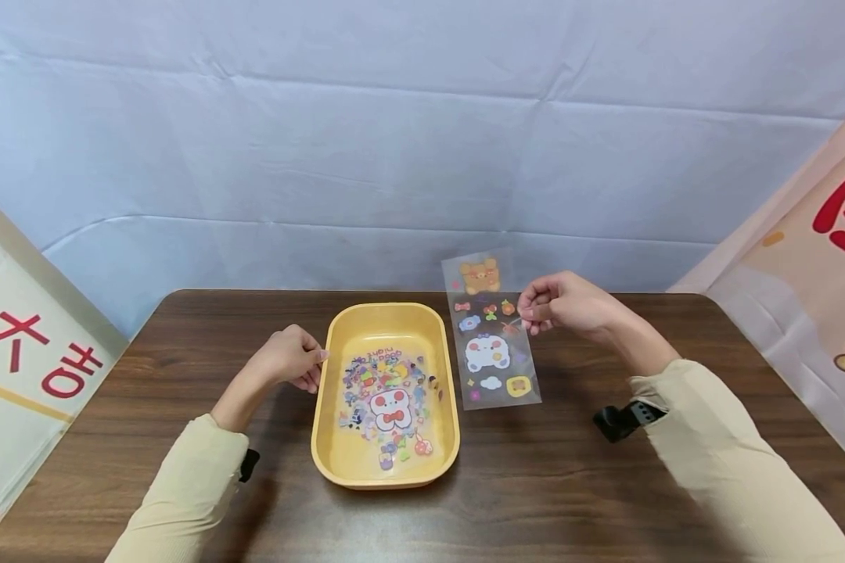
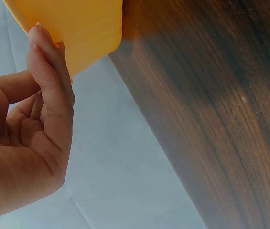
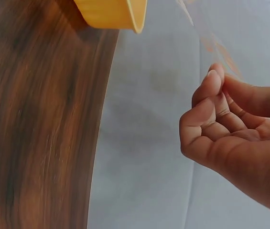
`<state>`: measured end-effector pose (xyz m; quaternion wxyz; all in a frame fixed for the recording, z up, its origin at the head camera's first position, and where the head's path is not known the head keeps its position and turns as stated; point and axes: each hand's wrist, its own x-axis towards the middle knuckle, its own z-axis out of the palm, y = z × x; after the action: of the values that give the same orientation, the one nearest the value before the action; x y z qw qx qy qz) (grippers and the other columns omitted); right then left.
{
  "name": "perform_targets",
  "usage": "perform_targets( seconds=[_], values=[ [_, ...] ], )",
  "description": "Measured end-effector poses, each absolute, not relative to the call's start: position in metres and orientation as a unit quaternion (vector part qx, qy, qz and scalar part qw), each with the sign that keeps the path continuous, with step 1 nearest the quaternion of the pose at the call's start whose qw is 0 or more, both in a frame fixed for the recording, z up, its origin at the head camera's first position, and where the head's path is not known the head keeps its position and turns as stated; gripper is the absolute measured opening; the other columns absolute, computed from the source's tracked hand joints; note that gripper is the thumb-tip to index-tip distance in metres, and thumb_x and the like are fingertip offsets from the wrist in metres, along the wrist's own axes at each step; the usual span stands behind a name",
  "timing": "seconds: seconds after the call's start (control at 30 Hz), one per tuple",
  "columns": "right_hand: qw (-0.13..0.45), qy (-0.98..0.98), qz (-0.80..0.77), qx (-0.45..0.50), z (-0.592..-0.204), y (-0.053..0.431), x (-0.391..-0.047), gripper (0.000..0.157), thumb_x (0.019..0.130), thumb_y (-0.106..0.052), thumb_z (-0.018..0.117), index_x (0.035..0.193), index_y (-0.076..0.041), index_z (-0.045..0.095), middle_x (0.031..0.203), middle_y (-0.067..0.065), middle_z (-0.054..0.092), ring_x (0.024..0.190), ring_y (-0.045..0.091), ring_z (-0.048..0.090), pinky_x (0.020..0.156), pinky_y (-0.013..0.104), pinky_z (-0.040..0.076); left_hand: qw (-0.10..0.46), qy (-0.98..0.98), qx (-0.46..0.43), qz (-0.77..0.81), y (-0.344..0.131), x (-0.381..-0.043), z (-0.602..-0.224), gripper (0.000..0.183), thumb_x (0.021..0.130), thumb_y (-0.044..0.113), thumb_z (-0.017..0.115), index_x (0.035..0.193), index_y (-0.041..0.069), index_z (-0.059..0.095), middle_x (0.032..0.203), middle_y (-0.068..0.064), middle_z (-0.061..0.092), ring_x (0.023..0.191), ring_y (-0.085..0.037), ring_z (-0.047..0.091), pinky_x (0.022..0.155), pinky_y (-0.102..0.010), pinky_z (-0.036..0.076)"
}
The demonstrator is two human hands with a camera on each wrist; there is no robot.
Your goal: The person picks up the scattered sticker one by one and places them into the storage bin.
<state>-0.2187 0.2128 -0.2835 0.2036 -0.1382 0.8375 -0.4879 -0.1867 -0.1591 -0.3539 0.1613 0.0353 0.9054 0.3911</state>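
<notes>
A yellow tray (image 1: 385, 310) with rounded corners sits on the table, with many small loose stickers (image 1: 387, 383) and a larger white bunny sticker (image 1: 392, 410) in it. My left hand (image 1: 293, 358) holds the tray's left rim between thumb and fingers; in the left wrist view, the fingertips of that hand (image 2: 44, 100) meet the tray wall (image 2: 89, 28). To the right of the tray, my right hand (image 1: 566, 309) pinches the right edge of a transparent sticker sheet (image 1: 489, 391), printed with a bear, a bunny and small motifs. In the right wrist view, thumb and index finger press together on the sheet's edge (image 3: 225, 59).
The dark wood table (image 1: 577, 500) ends behind the tray at a pale cloth backdrop (image 1: 366, 156). Printed cloths with red characters hang at the left (image 1: 28, 336) and right (image 1: 817, 297). A black wrist device (image 1: 623, 421) sits at the right cuff.
</notes>
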Motion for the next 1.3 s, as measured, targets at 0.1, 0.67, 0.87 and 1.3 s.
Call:
perform_targets(
  seconds=[0.1, 0.67, 0.87, 1.3],
  values=[
    [0.205, 0.835, -0.49, -0.143, -0.285, 0.206, -0.219, 0.009, 0.088, 0.009, 0.049, 0.094, 0.015, 0.051, 0.072, 0.011, 0.058, 0.065, 0.018, 0.057, 0.063, 0.029, 0.053, 0.162, 0.906, 0.036, 0.39, -0.159, -0.187, -0.354, 0.025, 0.094, 0.008, 0.05, 0.082, -0.008, 0.064, 0.057, -0.009, 0.06, 0.048, -0.015, 0.061, 0.055, -0.034, 0.056],
    [0.225, 0.82, -0.497, -0.171, -0.303, 0.171, -0.219, 0.007, 0.088, 0.01, 0.048, 0.09, 0.013, 0.054, 0.069, 0.009, 0.06, 0.062, 0.016, 0.058, 0.061, 0.028, 0.052, 0.163, 0.906, 0.032, 0.39, -0.159, -0.186, -0.354, 0.025, 0.094, 0.008, 0.05, 0.083, -0.008, 0.064, 0.057, -0.009, 0.06, 0.049, -0.015, 0.061, 0.056, -0.033, 0.056],
    [0.223, 0.82, -0.492, -0.191, -0.309, 0.165, -0.218, 0.006, 0.087, 0.009, 0.05, 0.088, 0.012, 0.055, 0.067, 0.009, 0.06, 0.06, 0.016, 0.058, 0.058, 0.028, 0.051, 0.164, 0.906, 0.03, 0.389, -0.159, -0.186, -0.354, 0.025, 0.095, 0.008, 0.05, 0.083, -0.008, 0.065, 0.058, -0.009, 0.06, 0.049, -0.015, 0.061, 0.056, -0.033, 0.056],
    [0.234, 0.814, -0.499, -0.185, -0.319, 0.148, -0.213, 0.008, 0.087, 0.008, 0.05, 0.088, 0.014, 0.055, 0.068, 0.01, 0.061, 0.059, 0.017, 0.058, 0.059, 0.03, 0.051, 0.167, 0.906, 0.03, 0.388, -0.159, -0.187, -0.354, 0.024, 0.095, 0.008, 0.048, 0.088, -0.009, 0.064, 0.057, -0.01, 0.06, 0.048, -0.015, 0.061, 0.056, -0.034, 0.056]
  ],
)
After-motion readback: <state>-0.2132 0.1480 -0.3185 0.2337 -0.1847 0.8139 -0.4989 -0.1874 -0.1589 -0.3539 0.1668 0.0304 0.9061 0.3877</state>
